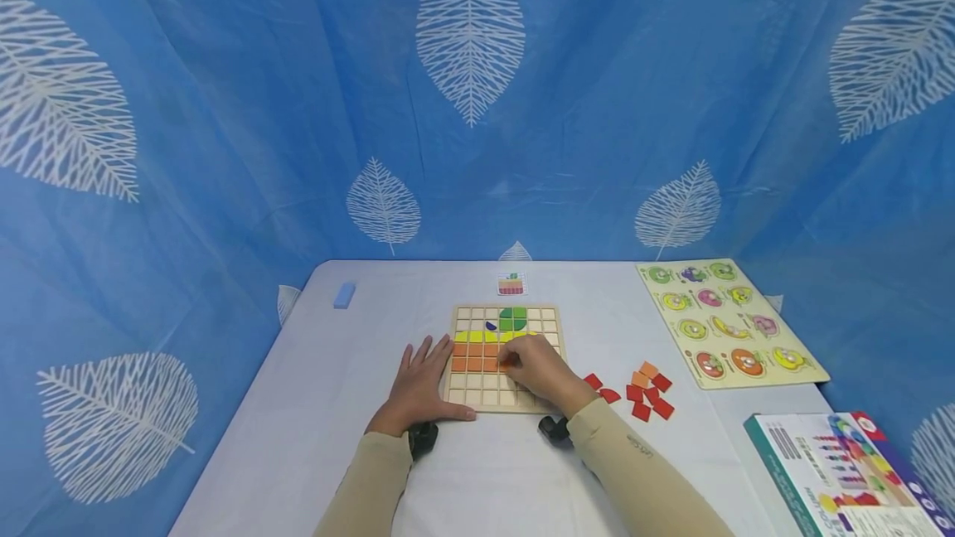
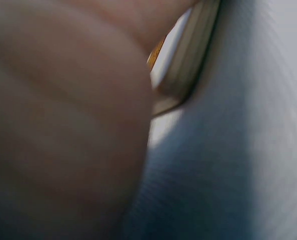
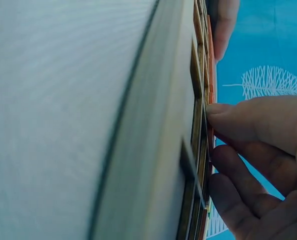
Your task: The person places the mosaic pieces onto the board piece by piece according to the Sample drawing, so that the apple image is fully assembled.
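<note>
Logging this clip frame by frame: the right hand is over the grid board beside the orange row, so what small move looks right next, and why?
Probably press the orange tile down into its cell. The right hand pinches it at the end of the orange row on the grid board, while the left hand lies flat at the board's left edge. More loose tiles wait to the right.

Both arms wear long, close-fitting beige sleeves reaching to the wrists. The right sleeve (image 1: 642,471) carries a small dark marking on the forearm. A black camera unit sits under each wrist, left (image 1: 422,437) and right (image 1: 555,429). The hands are bare.
</note>
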Motion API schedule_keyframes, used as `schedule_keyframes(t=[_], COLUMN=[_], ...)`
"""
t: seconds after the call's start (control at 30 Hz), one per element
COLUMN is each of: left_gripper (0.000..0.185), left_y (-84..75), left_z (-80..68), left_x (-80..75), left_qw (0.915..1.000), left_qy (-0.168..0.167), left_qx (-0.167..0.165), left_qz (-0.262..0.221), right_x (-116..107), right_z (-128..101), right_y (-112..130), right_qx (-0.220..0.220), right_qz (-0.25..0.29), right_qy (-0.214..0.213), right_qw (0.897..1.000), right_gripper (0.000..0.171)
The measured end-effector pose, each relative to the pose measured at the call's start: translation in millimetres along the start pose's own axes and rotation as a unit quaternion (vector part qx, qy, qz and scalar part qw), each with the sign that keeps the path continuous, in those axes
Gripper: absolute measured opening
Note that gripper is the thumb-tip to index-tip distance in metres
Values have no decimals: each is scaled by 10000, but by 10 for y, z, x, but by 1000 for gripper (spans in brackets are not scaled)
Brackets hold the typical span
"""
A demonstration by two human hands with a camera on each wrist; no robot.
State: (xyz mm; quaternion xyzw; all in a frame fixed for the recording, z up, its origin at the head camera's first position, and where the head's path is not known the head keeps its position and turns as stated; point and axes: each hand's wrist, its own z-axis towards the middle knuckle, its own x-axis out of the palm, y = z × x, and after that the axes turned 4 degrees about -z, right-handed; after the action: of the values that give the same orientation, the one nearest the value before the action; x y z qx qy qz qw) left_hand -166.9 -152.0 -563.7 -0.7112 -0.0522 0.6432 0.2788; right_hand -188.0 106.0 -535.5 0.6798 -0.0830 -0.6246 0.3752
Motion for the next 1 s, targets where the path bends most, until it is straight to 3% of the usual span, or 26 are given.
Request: schedule_keyframes(t=[0.2, 0.43, 0.7, 1.0], left_gripper=[139, 137, 137, 137], left_y=[-1, 5, -4, 3], left_z=[6, 3, -2, -5], left_x=[3, 24, 11, 6], left_qw=[10000, 10000, 10000, 10000], left_qy=[11, -34, -34, -52], left_qx=[11, 20, 33, 59], left_qz=[8, 19, -6, -45], right_x=[-33, -189, -615, -1008], right_z=[-56, -236, -530, -977], right_y=[-2, -106, -550, -1080], right_qx=[133, 294, 829, 1562], right_qz=[130, 217, -196, -356], right_qy=[-48, -640, -1008, -1026], right_qw=[9998, 9973, 9913, 9817], right_gripper=[18, 17, 19, 28])
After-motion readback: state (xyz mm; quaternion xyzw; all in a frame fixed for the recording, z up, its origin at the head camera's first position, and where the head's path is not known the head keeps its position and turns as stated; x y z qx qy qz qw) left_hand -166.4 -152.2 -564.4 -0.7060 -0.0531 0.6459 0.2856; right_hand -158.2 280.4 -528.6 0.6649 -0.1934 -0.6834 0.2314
